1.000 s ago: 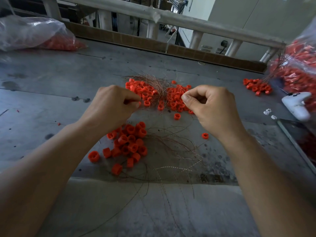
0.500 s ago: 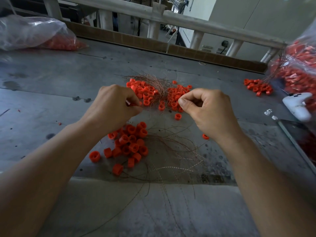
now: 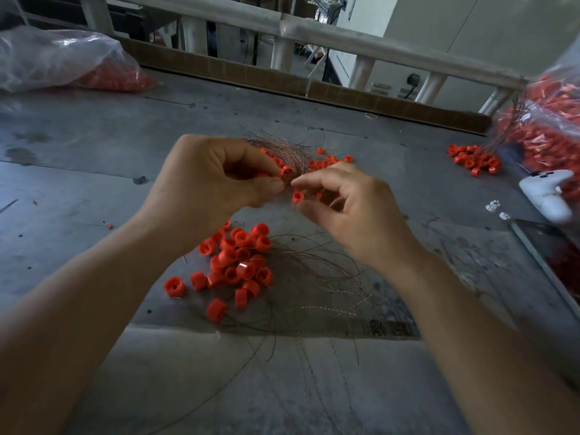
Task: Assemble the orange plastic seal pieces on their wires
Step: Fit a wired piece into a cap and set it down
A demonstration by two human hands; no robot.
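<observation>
Hands meet above the middle of a grey metal table (image 3: 94, 189). The left hand (image 3: 216, 180) is curled tight, thumb and forefinger pinching an orange seal piece (image 3: 286, 170) at their tips. The right hand (image 3: 354, 211) is just beside it, its forefinger tip almost touching the left thumb. Its forefinger and thumb are bent with a narrow gap between them. Another orange piece (image 3: 297, 196) shows in that gap, but I cannot tell whether the hand holds it, or a wire.

Just beyond the hands lies the far heap (image 3: 328, 160) of orange pieces, under a bundle of thin coppery wires (image 3: 282, 147). The near heap (image 3: 241, 262) sits below the left wrist, and loose wires (image 3: 320, 277) fan from it to the right and trail over the near edge of the metal sheet.

A wide stretch of table left of the left arm shows only stains and a few orange crumbs, up to a plastic bag (image 3: 62, 58) at the far left. The right side is tighter. A small pile (image 3: 474, 160) of orange pieces, a white controller (image 3: 546, 193), two white bits (image 3: 494, 207) and a dark flat panel (image 3: 552, 255) crowd in there. A full bag (image 3: 549, 130) of orange pieces stands at the right edge. A cardboard strip (image 3: 219, 69) lines the far edge, with a white rail (image 3: 314, 29) above it.
</observation>
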